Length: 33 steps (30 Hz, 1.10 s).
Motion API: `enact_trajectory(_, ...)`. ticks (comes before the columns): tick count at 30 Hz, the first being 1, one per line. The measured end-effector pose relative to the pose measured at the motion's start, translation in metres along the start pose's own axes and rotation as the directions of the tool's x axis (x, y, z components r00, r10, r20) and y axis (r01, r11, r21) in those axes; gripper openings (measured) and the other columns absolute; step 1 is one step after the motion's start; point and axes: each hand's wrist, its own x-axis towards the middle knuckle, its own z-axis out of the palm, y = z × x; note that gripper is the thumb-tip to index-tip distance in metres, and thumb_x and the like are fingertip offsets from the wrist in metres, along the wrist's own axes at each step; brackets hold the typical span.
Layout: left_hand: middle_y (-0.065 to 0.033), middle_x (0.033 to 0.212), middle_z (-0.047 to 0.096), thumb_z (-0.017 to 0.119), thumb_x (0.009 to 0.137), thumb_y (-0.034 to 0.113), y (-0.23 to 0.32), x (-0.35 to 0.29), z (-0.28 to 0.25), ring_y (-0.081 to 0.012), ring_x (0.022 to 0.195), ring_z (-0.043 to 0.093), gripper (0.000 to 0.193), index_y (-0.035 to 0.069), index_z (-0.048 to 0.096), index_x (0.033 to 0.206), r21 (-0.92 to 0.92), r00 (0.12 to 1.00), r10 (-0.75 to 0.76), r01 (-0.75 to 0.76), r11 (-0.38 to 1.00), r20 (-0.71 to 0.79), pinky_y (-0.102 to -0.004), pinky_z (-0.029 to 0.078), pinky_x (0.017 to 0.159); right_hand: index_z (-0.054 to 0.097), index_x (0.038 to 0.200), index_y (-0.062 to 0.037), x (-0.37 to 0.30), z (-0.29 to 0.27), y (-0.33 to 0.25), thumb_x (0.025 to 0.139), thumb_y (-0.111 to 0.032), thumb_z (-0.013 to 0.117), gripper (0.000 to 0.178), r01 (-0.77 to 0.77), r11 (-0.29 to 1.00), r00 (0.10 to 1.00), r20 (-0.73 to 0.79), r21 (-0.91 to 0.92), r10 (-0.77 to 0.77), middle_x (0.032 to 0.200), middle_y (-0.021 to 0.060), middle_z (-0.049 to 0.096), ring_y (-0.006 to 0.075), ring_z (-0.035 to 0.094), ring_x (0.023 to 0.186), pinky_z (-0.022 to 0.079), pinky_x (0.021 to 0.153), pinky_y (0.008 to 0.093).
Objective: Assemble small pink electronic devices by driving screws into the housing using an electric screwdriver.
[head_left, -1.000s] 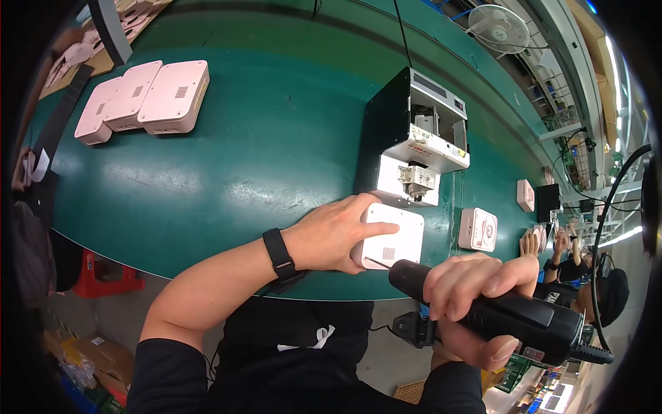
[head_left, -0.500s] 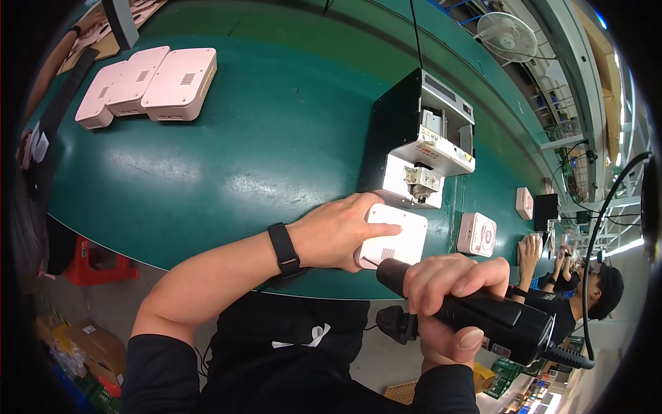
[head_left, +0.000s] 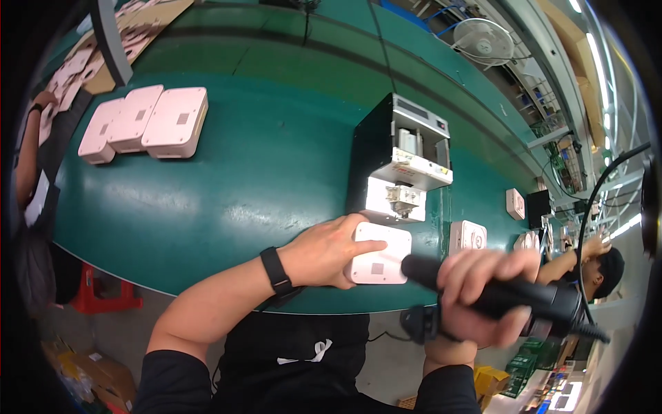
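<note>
My left hand, with a black band at its wrist, grips the left side of a pale, flat, rounded box. Its thumb lies across the top face, which has a small vent grid and corner holes. The box rests on the green table near its front edge. My right hand is wrapped round a black corded electric screwdriver, smeared by motion. The screwdriver's nose is by the box's right edge; its bit cannot be made out. Just beyond the box stands a black and silver screw feeder.
Several similar boxes sit together at the left. Another box is right of mine, with one more farther off. The screwdriver's cable hangs at the right. Co-workers are at both sides: an arm left, a person in a cap right.
My right hand has moved the screwdriver from the box's near left corner to its right edge. My left hand keeps its hold. The right co-worker's hand has left a box and is raised.
</note>
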Motion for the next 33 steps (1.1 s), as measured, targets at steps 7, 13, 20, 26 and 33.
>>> enact_trajectory(7, -0.0146, 0.14, 0.051, 0.092, 0.064, 0.026, 0.008, -0.003, -0.009, -0.0353, 0.121, 0.062, 0.084, 0.028, 0.062, 0.142, 0.071, 0.996, -0.05, 0.044, 0.996, 0.073, -0.044, 0.058, 0.096, 0.05, 0.111, -0.0094, 0.059, -0.047, 0.053, 0.103, -0.04, 0.054, 0.032, 0.136, 0.977, 0.988, -0.052, -0.166, -0.147, 0.068, 0.0058, 0.053, 0.0173, 0.051, 0.052, 0.046, 0.055, 0.0362)
enact_trajectory(13, -0.0133, 0.141, 0.051, 0.091, 0.064, 0.028, 0.008, 0.0, -0.008, -0.035, 0.12, 0.063, 0.082, 0.03, 0.062, 0.141, 0.063, 0.996, -0.044, 0.039, 0.997, 0.077, -0.0439, 0.058, 0.095, 0.05, 0.111, -0.0093, 0.061, -0.057, 0.048, 0.105, -0.037, 0.052, 0.028, 0.061, 0.977, 0.991, -0.102, -0.206, -0.084, 0.067, 0.0057, 0.052, 0.0176, 0.05, 0.05, 0.045, 0.054, 0.036)
enact_trajectory(20, -0.0157, 0.137, 0.051, 0.091, 0.064, 0.024, 0.006, -0.001, -0.012, -0.0357, 0.12, 0.062, 0.08, 0.024, 0.063, 0.139, 0.038, 0.998, -0.033, 0.032, 0.999, 0.05, -0.0442, 0.058, 0.094, 0.045, 0.109, -0.0083, 0.0, -0.044, 0.006, 0.101, -0.048, 0.056, 0.042, -0.029, 0.996, 1.0, -0.009, -0.09, 0.028, 0.067, 0.005, 0.053, 0.0168, 0.05, 0.048, 0.047, 0.054, 0.0361)
enact_trajectory(26, -0.0158, 0.136, 0.052, 0.09, 0.065, 0.021, 0.006, -0.001, -0.009, -0.0361, 0.121, 0.062, 0.078, 0.023, 0.064, 0.138, 0.03, 0.996, -0.067, 0.065, 0.997, 0.066, -0.0441, 0.057, 0.095, 0.042, 0.107, -0.0092, -0.023, -0.034, -0.002, 0.096, -0.054, 0.062, 0.05, -0.086, 0.977, 0.996, -0.043, -0.194, 0.079, 0.067, 0.0045, 0.053, 0.017, 0.051, 0.048, 0.047, 0.055, 0.0356)
enact_trajectory(33, -0.0161, 0.136, 0.053, 0.091, 0.062, 0.02, 0.007, 0.0, -0.006, -0.0358, 0.121, 0.062, 0.081, 0.023, 0.064, 0.138, 0.044, 0.996, -0.061, 0.059, 0.997, 0.058, -0.044, 0.058, 0.096, 0.041, 0.106, -0.0107, -0.035, -0.031, 0.009, 0.091, -0.054, 0.072, 0.055, -0.171, 0.965, 0.985, -0.05, -0.198, 0.164, 0.067, 0.0041, 0.053, 0.0178, 0.053, 0.051, 0.047, 0.056, 0.0362)
